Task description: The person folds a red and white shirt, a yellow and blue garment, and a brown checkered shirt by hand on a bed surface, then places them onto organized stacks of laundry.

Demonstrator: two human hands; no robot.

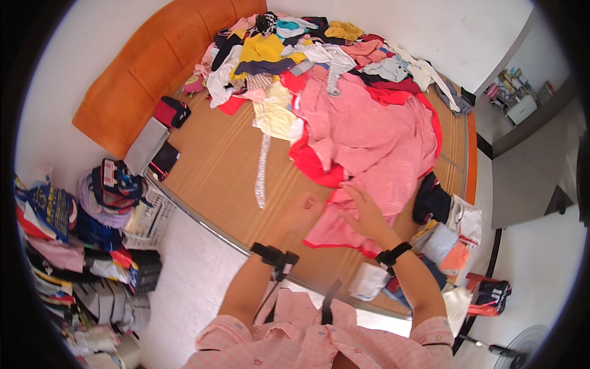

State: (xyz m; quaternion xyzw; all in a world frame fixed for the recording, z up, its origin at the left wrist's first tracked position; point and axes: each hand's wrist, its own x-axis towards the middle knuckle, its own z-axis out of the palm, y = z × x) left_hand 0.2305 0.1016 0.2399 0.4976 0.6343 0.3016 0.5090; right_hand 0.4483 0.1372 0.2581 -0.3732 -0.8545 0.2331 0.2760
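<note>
A large pink garment with a red lining or red layer beneath (pixel 369 132) lies spread over the woven mat (pixel 212 163) on the bed. My right hand (pixel 367 212) is over its near part, fingers stretched out and apart; whether it touches the cloth I cannot tell. To the left, my left hand (pixel 301 209) hovers over the mat near the garment's edge, and motion smears its fingers. A pale yellow garment (pixel 276 114) lies left of the pink one, and a narrow patterned strip of cloth (pixel 263 175) trails from it toward me.
A big heap of mixed clothes (pixel 264 55) covers the far end of the bed, beside the orange headboard (pixel 132 80). Folded clothes (pixel 442 240) sit at the right edge. On the floor at left stand a white basket (pixel 153 212) and piled bags (pixel 114 184). A fan (pixel 522 350) is at lower right.
</note>
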